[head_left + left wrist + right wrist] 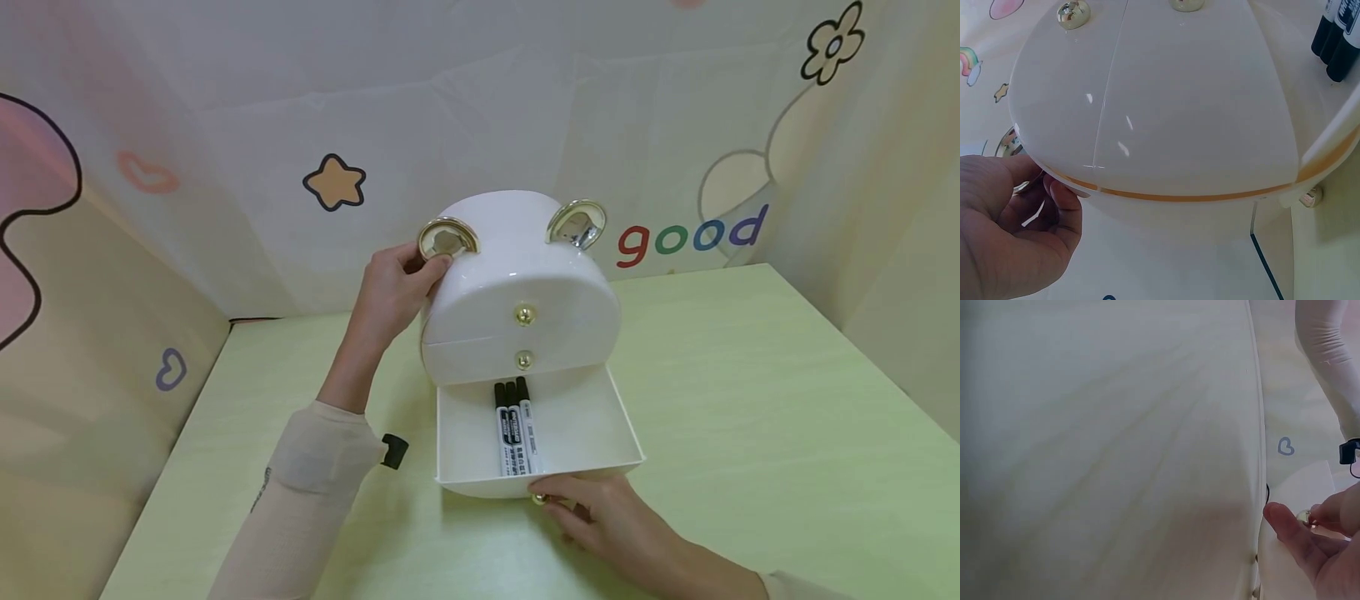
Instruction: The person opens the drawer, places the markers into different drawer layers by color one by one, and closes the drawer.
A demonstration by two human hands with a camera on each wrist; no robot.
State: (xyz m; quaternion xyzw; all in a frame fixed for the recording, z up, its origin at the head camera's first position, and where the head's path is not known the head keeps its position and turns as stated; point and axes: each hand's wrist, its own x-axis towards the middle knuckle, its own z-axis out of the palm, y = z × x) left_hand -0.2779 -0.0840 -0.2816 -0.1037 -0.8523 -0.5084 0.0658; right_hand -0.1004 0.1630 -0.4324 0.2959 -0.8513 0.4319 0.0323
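Note:
A white, round-topped drawer box (517,229) with gold ears stands on the table. Its bottom drawer (581,425) is pulled out towards me. Three black-capped markers (513,433) lie side by side in that drawer. With thumb and fingers, my left hand (393,287) grips the gold ear (447,237) on the box's left side. My right hand (600,517) pinches the gold knob (538,499) at the front of the drawer; the right wrist view also has this knob (1303,517) between the thumb and fingers. Two upper drawers with gold knobs are closed.
A pale green table (750,433) extends to both sides of the box. Behind it hangs a light curtain (480,117) printed with a star, flowers and the word "good". A black clip-like piece (394,451) sticks out from the left sleeve.

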